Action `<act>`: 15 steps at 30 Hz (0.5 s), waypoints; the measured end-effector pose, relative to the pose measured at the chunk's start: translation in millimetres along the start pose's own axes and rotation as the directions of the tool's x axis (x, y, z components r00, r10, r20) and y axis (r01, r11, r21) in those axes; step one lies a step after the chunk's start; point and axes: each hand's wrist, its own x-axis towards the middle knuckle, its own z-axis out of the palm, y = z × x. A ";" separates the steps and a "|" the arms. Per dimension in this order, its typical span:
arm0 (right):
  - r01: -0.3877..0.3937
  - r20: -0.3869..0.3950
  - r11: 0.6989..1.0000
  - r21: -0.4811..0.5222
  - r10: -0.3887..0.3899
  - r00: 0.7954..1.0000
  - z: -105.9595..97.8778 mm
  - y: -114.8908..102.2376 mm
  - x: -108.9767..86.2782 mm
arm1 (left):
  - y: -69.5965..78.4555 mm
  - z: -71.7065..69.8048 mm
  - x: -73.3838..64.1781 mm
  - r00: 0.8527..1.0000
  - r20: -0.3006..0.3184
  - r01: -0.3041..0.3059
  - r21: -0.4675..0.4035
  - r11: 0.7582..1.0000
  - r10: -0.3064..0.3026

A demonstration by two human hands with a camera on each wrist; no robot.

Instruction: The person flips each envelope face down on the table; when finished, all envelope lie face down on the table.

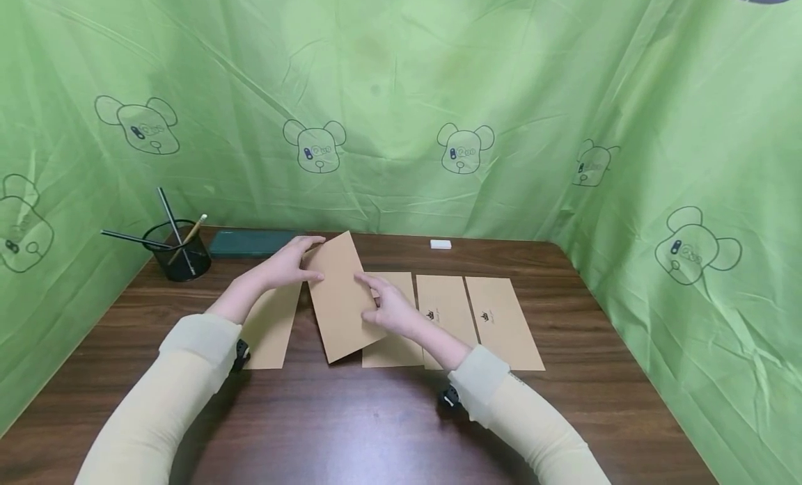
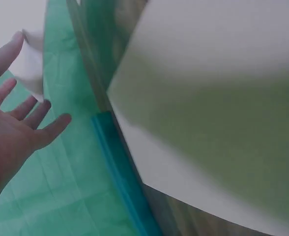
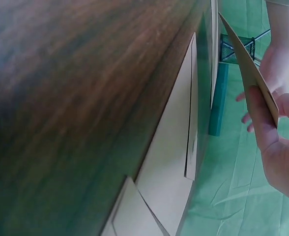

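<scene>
A flat brown kraft-paper rectangle [image 1: 341, 304] is held tilted above the desk. My right hand [image 1: 396, 307] pinches its right side between thumb and fingers, as the right wrist view shows. My left hand [image 1: 288, 264] is at its upper left edge, fingers spread and fairly straight, the thumb at the paper; whether it touches is hard to tell. Under and right of the held piece, a similar rectangle [image 1: 391, 356] lies partly covered. Two more, a middle one [image 1: 441, 300] and a right one [image 1: 501, 318], carry small crown prints. Another rectangle [image 1: 272, 335] lies beneath my left arm.
A black mesh pen holder [image 1: 188, 259] with pens and a pencil stands at the back left. Beside it lies a dark green flat case [image 1: 250, 243]. A white eraser [image 1: 441, 244] sits near the back edge. Green curtains [image 1: 388, 88] enclose the wooden desk [image 1: 351, 429].
</scene>
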 end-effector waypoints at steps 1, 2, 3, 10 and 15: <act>-0.003 -0.003 1.000 -0.003 0.003 1.000 0.5 0.2 -0.3 | -2.1 0.8 -2.2 0.999 0.013 0.033 -0.019 0.999 -0.032; -0.002 -0.006 1.000 -0.003 0.002 1.000 1.2 0.6 -0.5 | -4.2 1.5 -4.2 0.998 0.023 0.060 -0.039 0.997 -0.059; -0.002 -0.009 1.000 0.000 0.002 1.000 1.9 0.9 -0.6 | -6.1 2.3 -6.0 0.996 0.033 0.083 -0.058 0.995 -0.081; -0.013 -0.025 1.000 0.025 0.013 1.000 6.4 1.8 -1.1 | -12.8 9.7 -11.5 0.992 0.051 0.120 -0.160 0.980 -0.113; 0.005 -0.002 1.000 -0.005 -0.005 1.000 10.7 2.3 2.2 | -16.4 10.8 -11.8 0.997 -0.007 0.072 -0.127 0.989 -0.073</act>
